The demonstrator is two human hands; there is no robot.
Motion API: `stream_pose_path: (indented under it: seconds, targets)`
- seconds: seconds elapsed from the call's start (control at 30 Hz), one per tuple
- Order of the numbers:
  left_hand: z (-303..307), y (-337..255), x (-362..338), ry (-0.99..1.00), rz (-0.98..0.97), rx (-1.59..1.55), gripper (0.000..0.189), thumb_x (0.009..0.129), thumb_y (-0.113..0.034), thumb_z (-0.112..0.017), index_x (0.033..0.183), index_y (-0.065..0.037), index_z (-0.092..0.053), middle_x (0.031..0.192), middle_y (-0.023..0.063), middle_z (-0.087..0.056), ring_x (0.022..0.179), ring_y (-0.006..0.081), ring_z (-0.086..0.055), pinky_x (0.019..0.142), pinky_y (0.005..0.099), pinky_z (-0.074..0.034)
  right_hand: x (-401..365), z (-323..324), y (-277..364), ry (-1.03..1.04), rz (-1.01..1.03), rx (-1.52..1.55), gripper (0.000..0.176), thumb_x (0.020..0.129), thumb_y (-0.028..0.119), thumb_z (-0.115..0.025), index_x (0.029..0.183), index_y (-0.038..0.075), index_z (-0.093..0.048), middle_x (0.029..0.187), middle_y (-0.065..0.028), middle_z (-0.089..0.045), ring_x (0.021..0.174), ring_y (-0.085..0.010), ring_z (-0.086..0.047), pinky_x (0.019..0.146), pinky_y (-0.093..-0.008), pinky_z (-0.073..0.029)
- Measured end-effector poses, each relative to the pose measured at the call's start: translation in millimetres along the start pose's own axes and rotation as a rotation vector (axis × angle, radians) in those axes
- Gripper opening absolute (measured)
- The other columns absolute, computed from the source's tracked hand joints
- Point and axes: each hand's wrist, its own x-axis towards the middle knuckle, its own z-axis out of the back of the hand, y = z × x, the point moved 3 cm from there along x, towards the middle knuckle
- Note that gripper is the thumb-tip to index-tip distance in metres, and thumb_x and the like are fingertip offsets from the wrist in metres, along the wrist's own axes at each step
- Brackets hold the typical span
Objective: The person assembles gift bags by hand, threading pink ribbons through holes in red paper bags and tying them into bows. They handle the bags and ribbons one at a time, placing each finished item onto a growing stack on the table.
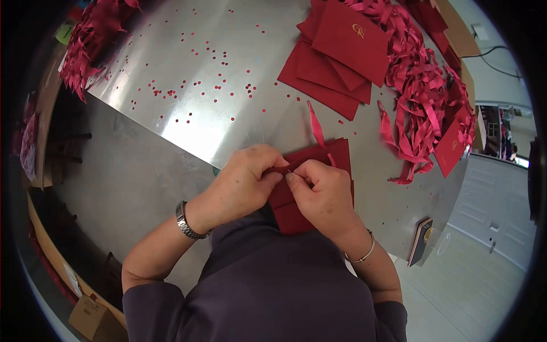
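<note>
A dark red paper bag [293,218] lies at the table's front edge, close to my body. My left hand [242,176] pinches the bag's upper edge between thumb and fingers. Just right of it, my right hand [323,194] has thumb and forefinger pressed together at the same edge, on a small pale tip of something too small to name. A pink-red ribbon [316,125] stands up from the bag's far side, and a short piece of ribbon shows beside my right hand. Fingers hide the exact spot where the hands work.
Flat red bags [348,43] lie stacked beyond my hands. A ribbon heap [419,97] fills the table's right side, another [94,43] its far left corner. Small red dots dot the metal table [250,51]. A phone-like object [420,242] rests at the right edge.
</note>
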Motion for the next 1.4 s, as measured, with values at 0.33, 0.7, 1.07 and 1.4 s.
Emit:
stream_pose_path:
  seconds: [0.33,0.7,1.07,1.4]
  targets:
    - [-5.2,-0.3,-1.6,-0.054,-0.165,0.095,0.022,0.077,0.009,-0.062,0.096,0.000,-0.059,0.089,0.0149,-0.062,0.082,0.0334,-0.062,0.071,0.0356,-0.051,19.9,9.4,4.3,0.209,-0.122,0.109,0.018,0.079,0.013,-0.066,0.070,-0.001,-0.058,0.062,-0.0148,-0.062,0.060,-0.0311,-0.064,0.054,-0.0414,-0.049]
    - [-14.9,-11.1,-5.8,-0.014,-0.243,0.208,0.031,0.075,0.011,-0.057,0.105,0.002,-0.058,0.096,0.0181,-0.059,0.086,0.0369,-0.060,0.074,0.0390,-0.052,0.1,1.6,20.1,0.004,0.173,-0.432,0.016,0.080,0.007,-0.064,0.068,0.004,-0.054,0.059,-0.0121,-0.059,0.052,-0.0267,-0.061,0.047,-0.0369,-0.048]
    - [31.6,-15.4,14.7,0.159,-0.114,0.001,0.018,0.082,-0.007,-0.061,0.096,0.000,-0.069,0.102,0.0186,-0.067,0.087,0.0353,-0.065,0.077,0.0407,-0.051,-3.6,2.6,12.7,-0.066,0.023,0.013,0.016,0.083,0.013,-0.072,0.076,0.003,-0.062,0.064,-0.0101,-0.063,0.054,-0.0219,-0.061,0.051,-0.0329,-0.047]
    - [26.1,-14.7,43.2,0.733,0.280,0.086,0.014,0.086,-0.009,-0.059,0.095,-0.004,-0.068,0.082,0.0070,-0.066,0.070,0.0126,-0.063,0.065,0.0298,-0.051,-15.7,-0.7,12.3,-0.100,0.079,-0.005,0.015,0.082,0.011,-0.075,0.078,0.001,-0.063,0.069,-0.0099,-0.066,0.059,-0.0201,-0.064,0.055,-0.0311,-0.049]
